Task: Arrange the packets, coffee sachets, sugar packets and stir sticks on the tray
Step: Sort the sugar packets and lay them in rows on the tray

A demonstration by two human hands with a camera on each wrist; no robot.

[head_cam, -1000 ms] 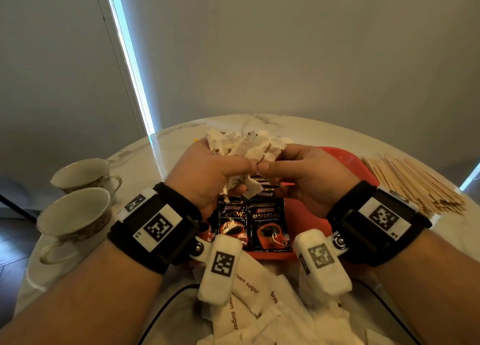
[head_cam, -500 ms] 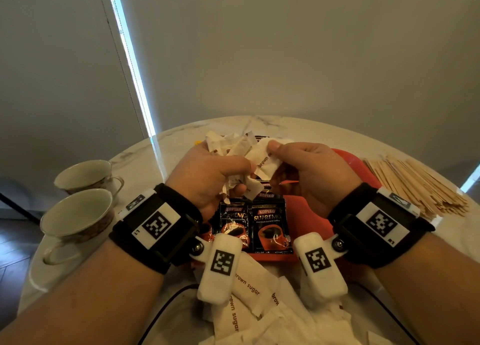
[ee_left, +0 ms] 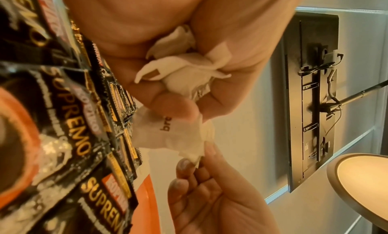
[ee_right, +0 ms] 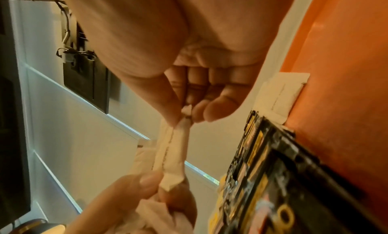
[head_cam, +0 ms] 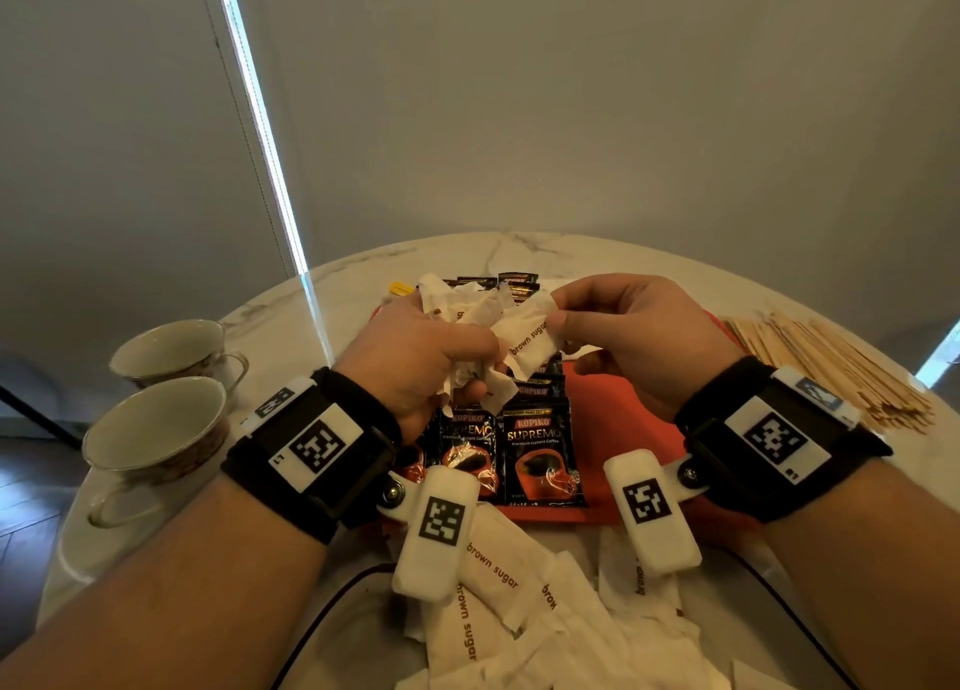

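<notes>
nearest you, loose brown sugar packets (head_cam: 488,591) lie scattered on the surface (head_cam: 332,284) at its near edge, some under your wrist cameras. just past them the orange tray (head_cam: 639,419) sits on the surface, with black coffee sachets (head_cam: 540,455) laid flat in overlapping rows along its left part; more sachets run toward the far end of the tray. in the right wrist view one white packet (ee_right: 281,94) lies flat on the tray beyond the sachets.

above the tray, your left hand (head_cam: 415,357) is curled tight round a crumpled bunch of sugar packets (head_cam: 457,305), their ends sticking out top and bottom of the fist. your right hand (head_cam: 639,336) pinches one end of a single brown sugar packet (head_cam: 530,341) between thumb and fingertips, the other fingers loosely bent; the packet's other end is at your left thumb, so it spans between both hands.

to your left two empty teacups (head_cam: 156,429) stand on the surface, well apart from the tray. to the right a pile of wooden stir sticks (head_cam: 831,367) lies on the surface just beside the tray. a small yellow item (head_cam: 401,288) lies beyond the tray's far left corner, too small to identify.
</notes>
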